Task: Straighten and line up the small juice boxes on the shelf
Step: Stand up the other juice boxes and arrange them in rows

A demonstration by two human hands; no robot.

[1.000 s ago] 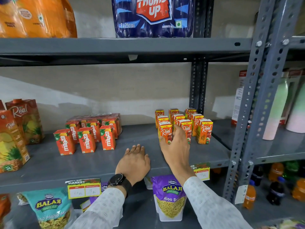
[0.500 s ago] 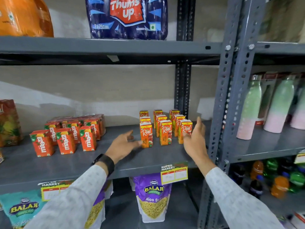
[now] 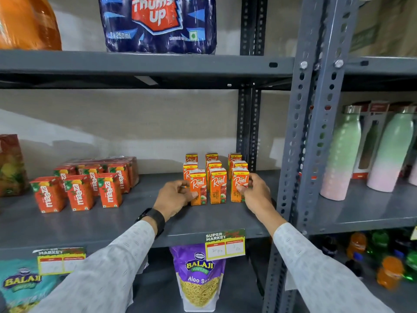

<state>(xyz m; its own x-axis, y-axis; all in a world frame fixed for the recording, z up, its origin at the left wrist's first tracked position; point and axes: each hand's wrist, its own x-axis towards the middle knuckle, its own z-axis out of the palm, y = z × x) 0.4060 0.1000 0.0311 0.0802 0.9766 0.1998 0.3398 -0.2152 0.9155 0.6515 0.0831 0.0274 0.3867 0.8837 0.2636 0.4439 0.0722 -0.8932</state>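
Several small orange Real juice boxes stand upright in three short rows on the grey shelf (image 3: 135, 213). My left hand (image 3: 173, 197) grips the front left Real box (image 3: 199, 184) from its left side. My right hand (image 3: 256, 195) grips the front right Real box (image 3: 239, 180) from its right side. Between them stands the front middle Real box (image 3: 218, 185), untouched. The boxes behind are partly hidden by the front row.
Small red Maaza boxes (image 3: 79, 193) stand to the left on the same shelf. A perforated grey upright post (image 3: 300, 154) rises just right of my right hand. Pastel bottles (image 3: 340, 154) fill the right bay. A purple Balaji bag (image 3: 198, 276) hangs below.
Both hands have closed in on the front row: the left now holds the front left box, the right holds the front right box. The three rows stand a little further apart.
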